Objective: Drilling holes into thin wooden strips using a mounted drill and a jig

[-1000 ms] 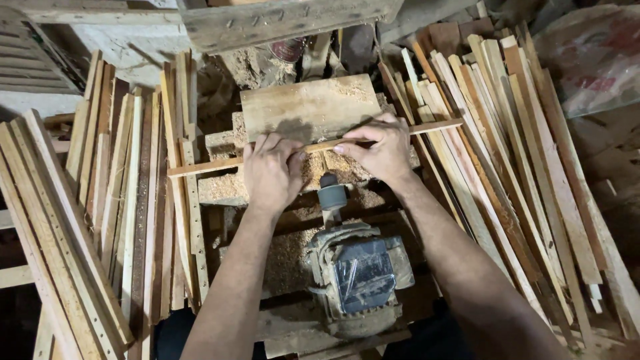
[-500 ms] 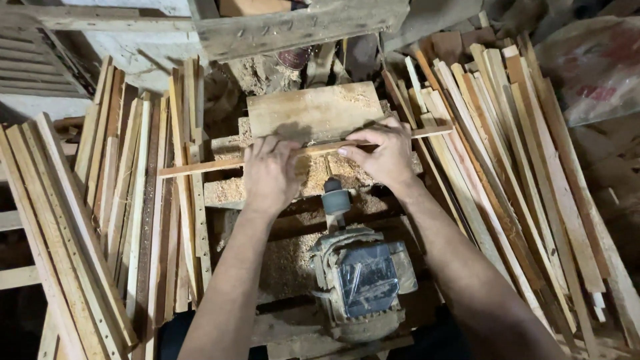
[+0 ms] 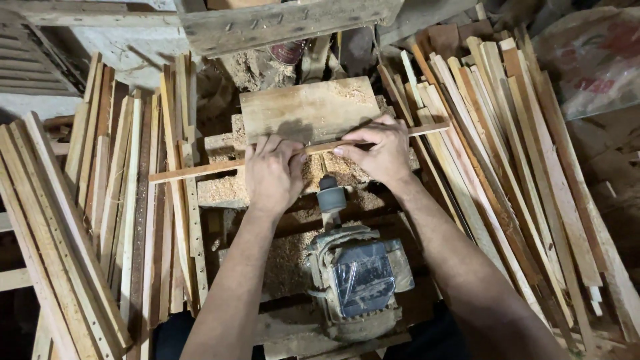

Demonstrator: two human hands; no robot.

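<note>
A long thin wooden strip (image 3: 200, 170) lies crosswise over a small sawdust-covered work table (image 3: 307, 110). My left hand (image 3: 272, 172) presses down on the strip left of centre, fingers curled over it. My right hand (image 3: 379, 152) grips the strip right of centre, thumb and fingers pinching it. Just below the strip between my hands sits the grey spindle (image 3: 331, 199) of an electric motor (image 3: 357, 280) wrapped in plastic. The cutter itself is hidden by the strip and sawdust.
Stacks of wooden strips (image 3: 100, 200) lean at the left, and a larger pile of strips (image 3: 507, 153) fans out at the right. A rough wooden beam (image 3: 287, 23) crosses the top. Sawdust (image 3: 220, 190) heaps around the table. A sack (image 3: 593, 60) lies far right.
The strip has slid a little to the left under both hands, and the view has shifted slightly; both hands keep their hold.
</note>
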